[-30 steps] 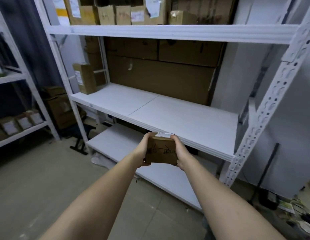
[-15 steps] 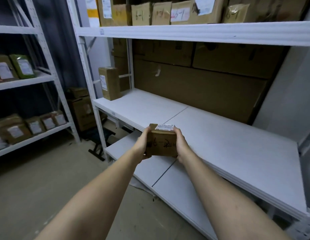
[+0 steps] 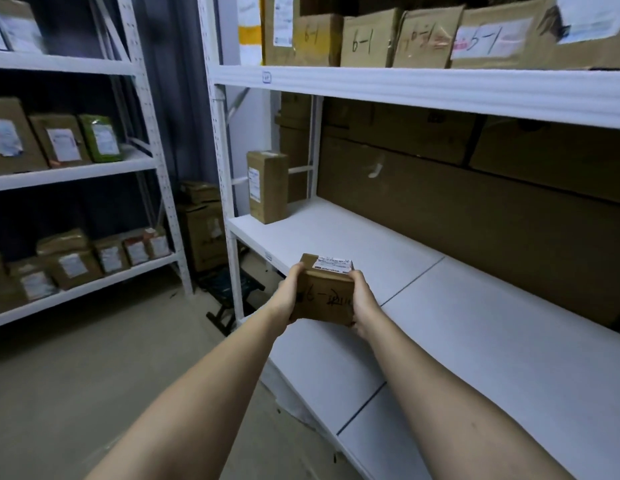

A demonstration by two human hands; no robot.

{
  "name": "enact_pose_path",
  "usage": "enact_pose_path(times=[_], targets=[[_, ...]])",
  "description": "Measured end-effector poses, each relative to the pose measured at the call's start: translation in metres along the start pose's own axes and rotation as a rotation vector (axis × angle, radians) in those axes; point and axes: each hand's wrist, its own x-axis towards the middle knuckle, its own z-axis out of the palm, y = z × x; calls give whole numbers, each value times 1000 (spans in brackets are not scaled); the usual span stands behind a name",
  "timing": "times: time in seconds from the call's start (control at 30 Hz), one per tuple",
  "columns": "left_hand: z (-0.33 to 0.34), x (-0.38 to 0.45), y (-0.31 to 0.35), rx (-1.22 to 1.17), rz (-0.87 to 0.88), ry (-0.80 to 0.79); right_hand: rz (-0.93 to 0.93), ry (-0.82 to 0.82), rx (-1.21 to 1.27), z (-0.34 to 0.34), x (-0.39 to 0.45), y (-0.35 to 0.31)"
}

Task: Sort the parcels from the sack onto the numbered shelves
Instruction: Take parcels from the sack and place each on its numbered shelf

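Head view: small cardboard parcel point(image 3: 325, 294), stiff, apparently light; left hand point(image 3: 290, 296) and right hand point(image 3: 363, 303) clasp opposite side faces, above middle shelf point(image 3: 475, 306) front edge.

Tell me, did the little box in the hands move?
Yes. The small box has moved left along the middle shelf, nearer the upright box.

A matt brown cardboard parcel point(image 3: 325, 294) with a white paper label point(image 3: 333, 263); smooth, matt white shelf boards point(image 3: 492, 327).
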Motion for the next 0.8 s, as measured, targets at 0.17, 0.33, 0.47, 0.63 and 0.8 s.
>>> enact_pose_path(times=[0.17, 0.33, 0.47, 0.63, 0.8], targets=[[-58, 65, 26, 104, -15, -39, -67, 73, -3, 72, 44, -11], [-122, 128, 59, 113, -36, -114, -82, 152, 37, 148, 89, -9], [-161, 172, 85, 96, -20, -187, -91, 238, 77, 196, 127, 1], [-191, 224, 98, 157, 27, -215, -140, 336, 110, 243, 154, -2], [-205, 275, 113, 150, 17, -281, -173, 369, 116, 271, 201, -6]])
